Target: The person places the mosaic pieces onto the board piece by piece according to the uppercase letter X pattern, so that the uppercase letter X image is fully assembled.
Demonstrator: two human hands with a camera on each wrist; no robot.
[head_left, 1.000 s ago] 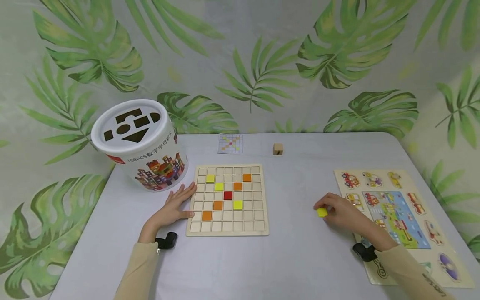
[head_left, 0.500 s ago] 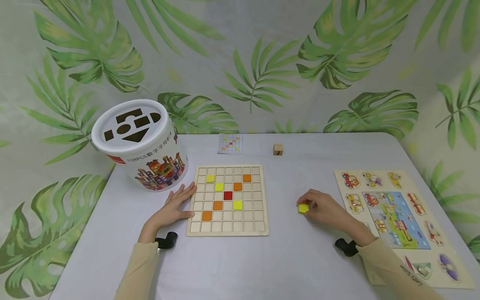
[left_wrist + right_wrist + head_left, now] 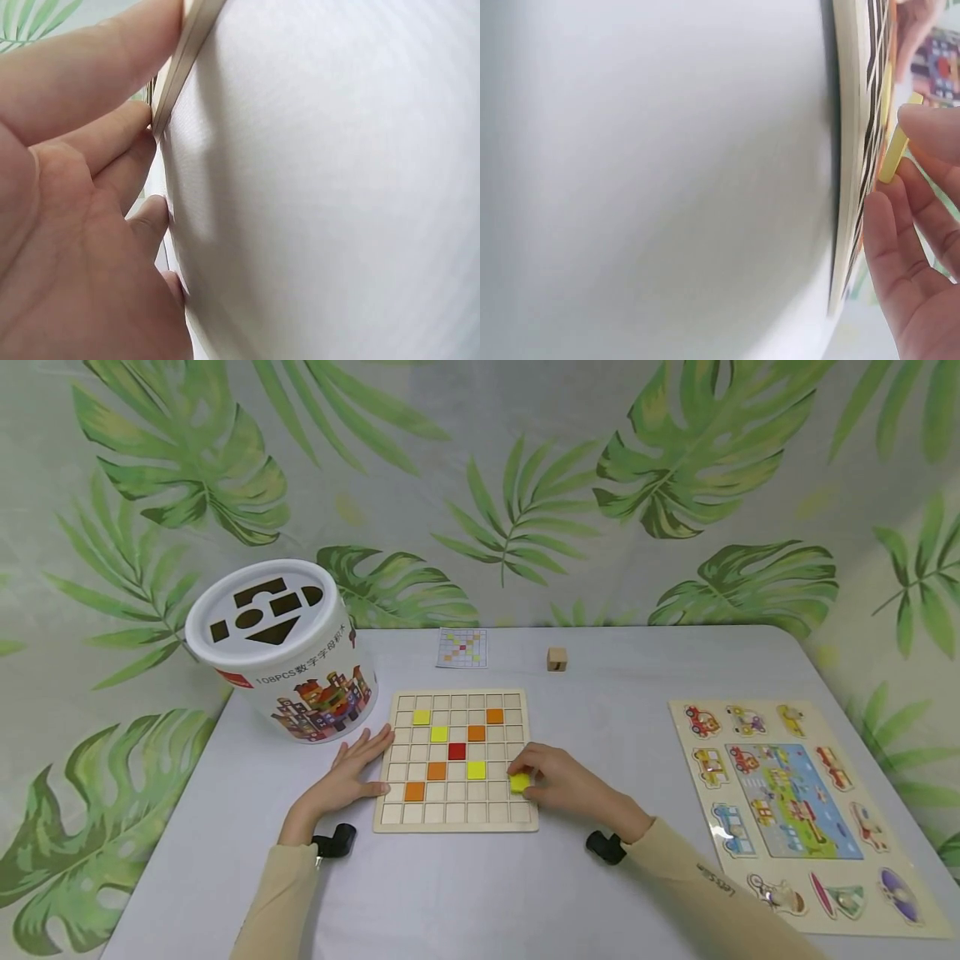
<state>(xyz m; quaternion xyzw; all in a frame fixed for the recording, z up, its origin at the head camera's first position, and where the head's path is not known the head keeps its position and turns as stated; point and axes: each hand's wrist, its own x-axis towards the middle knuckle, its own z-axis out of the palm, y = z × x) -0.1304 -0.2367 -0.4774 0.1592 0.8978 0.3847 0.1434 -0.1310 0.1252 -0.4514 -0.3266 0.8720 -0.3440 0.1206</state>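
Observation:
A square wooden grid board (image 3: pixel 435 814) lies mid-table. Set in its cells are a red tile (image 3: pixel 457 751), several orange tiles (image 3: pixel 476 733) and several yellow tiles (image 3: pixel 476 770). My left hand (image 3: pixel 348 779) rests on the table with fingers spread, thumb and fingertips touching the board's left edge; the left wrist view shows the fingers (image 3: pixel 90 64) against the board's side (image 3: pixel 184 67). Between thumb and fingers, my right hand (image 3: pixel 570 783) pinches a yellow square tile (image 3: pixel 519 783). That tile is over the board's right column, tilted in the right wrist view (image 3: pixel 895 154).
A white bucket (image 3: pixel 281 652) with shaped holes in its lid stands back left. Behind the board lie a small pattern card (image 3: pixel 462 647) and a wooden cube (image 3: pixel 557 659). A vehicle picture puzzle (image 3: pixel 802 810) occupies the table's right side.
My right hand has carried the yellow tile leftward from beside the picture puzzle to above the board's right side. My left hand has stayed at the board's left edge.

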